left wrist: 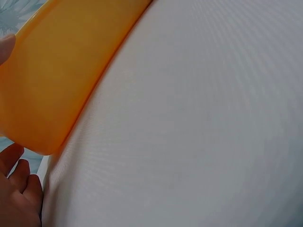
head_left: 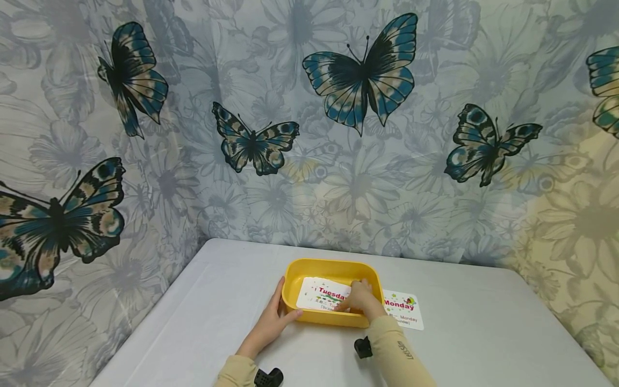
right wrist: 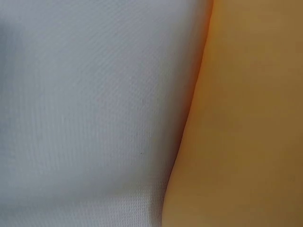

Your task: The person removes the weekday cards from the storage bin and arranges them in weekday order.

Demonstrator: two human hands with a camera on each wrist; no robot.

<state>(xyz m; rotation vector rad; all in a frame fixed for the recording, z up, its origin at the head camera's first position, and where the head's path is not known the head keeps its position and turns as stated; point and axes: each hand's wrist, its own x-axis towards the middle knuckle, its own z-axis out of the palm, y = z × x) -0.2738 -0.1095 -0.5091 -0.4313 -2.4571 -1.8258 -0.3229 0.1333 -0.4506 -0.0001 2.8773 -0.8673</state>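
Observation:
A yellow plastic tray (head_left: 333, 319) stands on the white table. Inside it lies a white card printed "Tuesday" (head_left: 316, 294), its right end covered by my right hand. My left hand (head_left: 270, 322) holds the tray's left end, thumb at the front wall and fingers along the side; the left wrist view shows the thumb and several fingers against the tray (left wrist: 66, 71). My right hand (head_left: 361, 299) reaches over the tray's right side with bent fingers, the thumb touching the Tuesday card. Whether it pinches the card is hidden. The right wrist view shows only tray wall (right wrist: 246, 118) and table.
Just right of the tray, a white card printed "Monday" (head_left: 405, 310) lies on the table (head_left: 483, 333), partly behind the tray and my right forearm. A wall covering with butterflies (head_left: 362, 75) rises behind the table. Each wrist wears a black camera (head_left: 362, 348).

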